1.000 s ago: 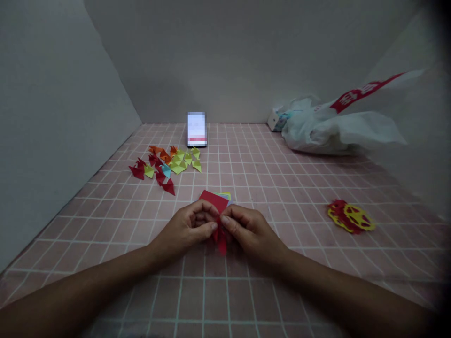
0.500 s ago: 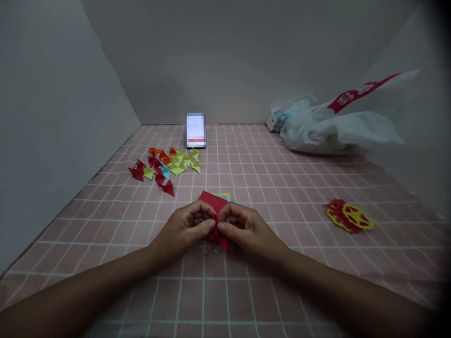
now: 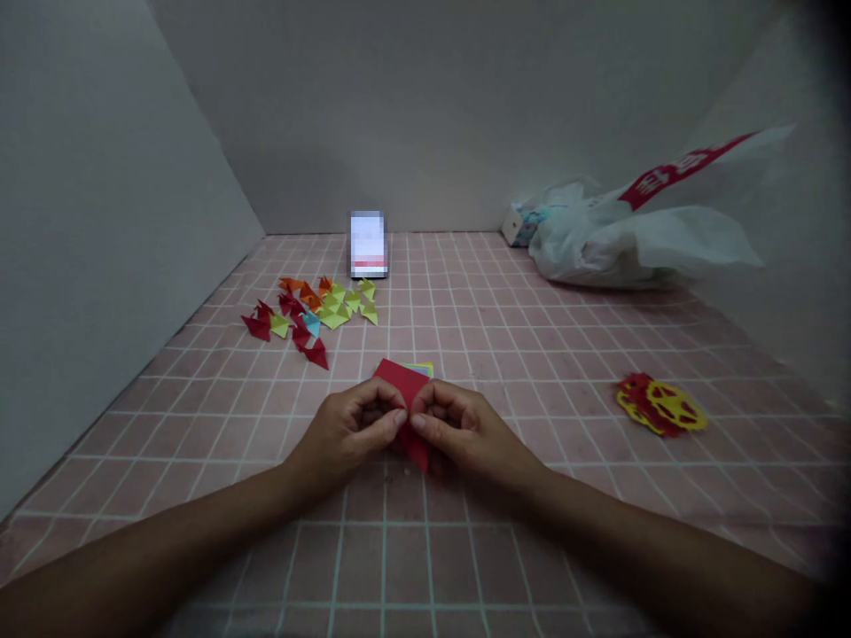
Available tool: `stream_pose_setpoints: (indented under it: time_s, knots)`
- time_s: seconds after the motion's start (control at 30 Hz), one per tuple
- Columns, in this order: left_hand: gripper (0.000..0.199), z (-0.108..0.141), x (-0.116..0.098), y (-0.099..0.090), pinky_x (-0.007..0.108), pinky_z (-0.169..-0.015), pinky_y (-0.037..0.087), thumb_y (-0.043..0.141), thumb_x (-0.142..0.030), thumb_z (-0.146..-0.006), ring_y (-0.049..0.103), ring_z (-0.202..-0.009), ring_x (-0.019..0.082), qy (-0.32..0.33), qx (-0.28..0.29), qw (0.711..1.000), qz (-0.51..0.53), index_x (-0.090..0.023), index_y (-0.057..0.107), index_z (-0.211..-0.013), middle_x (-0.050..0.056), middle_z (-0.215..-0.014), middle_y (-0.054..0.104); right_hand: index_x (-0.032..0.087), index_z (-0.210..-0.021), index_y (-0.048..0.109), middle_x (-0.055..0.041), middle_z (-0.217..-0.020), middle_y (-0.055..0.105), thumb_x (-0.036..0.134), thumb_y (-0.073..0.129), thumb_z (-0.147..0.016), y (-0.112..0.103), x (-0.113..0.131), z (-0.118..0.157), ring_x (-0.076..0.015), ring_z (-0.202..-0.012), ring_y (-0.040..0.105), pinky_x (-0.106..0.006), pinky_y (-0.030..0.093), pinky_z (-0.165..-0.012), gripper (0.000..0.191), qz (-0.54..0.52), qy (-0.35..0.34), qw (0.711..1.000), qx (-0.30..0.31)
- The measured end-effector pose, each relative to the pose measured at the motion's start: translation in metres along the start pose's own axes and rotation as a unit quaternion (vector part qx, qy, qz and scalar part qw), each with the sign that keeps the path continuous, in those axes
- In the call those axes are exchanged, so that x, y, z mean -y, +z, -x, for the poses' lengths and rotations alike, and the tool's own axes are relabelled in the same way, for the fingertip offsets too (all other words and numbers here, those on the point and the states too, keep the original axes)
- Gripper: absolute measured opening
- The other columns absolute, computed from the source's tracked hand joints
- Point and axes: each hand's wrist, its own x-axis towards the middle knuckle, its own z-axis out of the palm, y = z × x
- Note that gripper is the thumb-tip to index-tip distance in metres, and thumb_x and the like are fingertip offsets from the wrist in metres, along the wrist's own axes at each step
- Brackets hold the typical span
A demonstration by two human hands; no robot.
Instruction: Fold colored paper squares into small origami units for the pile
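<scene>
Between my two hands is a piece of folded red paper [image 3: 416,450], its pointed end hanging down below the fingertips. My left hand [image 3: 365,418] pinches it with thumb and forefinger. My right hand [image 3: 453,420] pinches it from the other side, the fingertips almost meeting. Most of the folds are hidden by the fingers. Just beyond the hands lies a stack of coloured paper squares [image 3: 402,376], a red sheet on top and yellow and blue edges showing at its far right corner.
Several folded paper cranes [image 3: 336,310] in red, orange, yellow and blue lie at the left back. Behind them stands a lit phone [image 3: 368,245]. Red and yellow paper cut-outs [image 3: 675,408] lie at right. A plastic bag [image 3: 612,252] and a small box [image 3: 522,226] are at the back right.
The hands stay in nearly the same place around the red paper, their fingertips shifting slightly. The whole view has moved a little.
</scene>
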Motion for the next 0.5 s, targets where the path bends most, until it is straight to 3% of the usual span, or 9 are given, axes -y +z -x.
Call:
stream_pose_setpoints:
  time_s: [0.2, 0.33, 0.5]
  knots:
    - [0.005, 0.0025, 0.0019, 0.0003, 0.026, -0.062, 0.047, 0.056, -0.022, -0.085, 0.057, -0.066, 0.013, 0.028, -0.021, 0.999, -0.035, -0.018, 0.057, -0.083, -0.001, -0.075, 0.060, 0.019, -0.079, 0.054, 0.0032, -0.068, 0.053, 0.028, 0.065, -0.079, 0.0004, 0.0036, 0.0002, -0.0099, -0.058, 0.046, -0.023, 0.034, -0.052, 0.014, 0.031, -0.035, 0.999, -0.005]
    - [0.002, 0.0016, 0.0020, 0.0004, 0.025, -0.063, 0.046, 0.058, -0.019, -0.083, 0.057, -0.068, 0.012, 0.061, -0.078, 0.993, -0.068, -0.018, 0.056, -0.081, -0.001, -0.078, 0.058, 0.019, -0.082, 0.055, 0.0025, -0.073, 0.053, 0.030, 0.065, -0.083, -0.0002, 0.0037, 0.0019, -0.0110, -0.064, 0.048, -0.024, 0.037, -0.057, 0.014, 0.051, -0.079, 0.995, -0.017]
    - [0.009, -0.0005, 0.0017, 0.0018, 0.024, -0.063, 0.049, 0.062, -0.021, -0.083, 0.059, -0.068, 0.011, 0.055, -0.118, 0.991, 0.014, -0.019, 0.054, -0.080, -0.002, -0.078, 0.057, 0.021, -0.091, 0.054, 0.0015, -0.080, 0.057, 0.021, 0.065, -0.082, -0.0007, -0.0014, 0.0024, -0.0127, -0.071, 0.054, -0.025, 0.040, -0.063, 0.014, 0.085, -0.129, 0.987, -0.047]
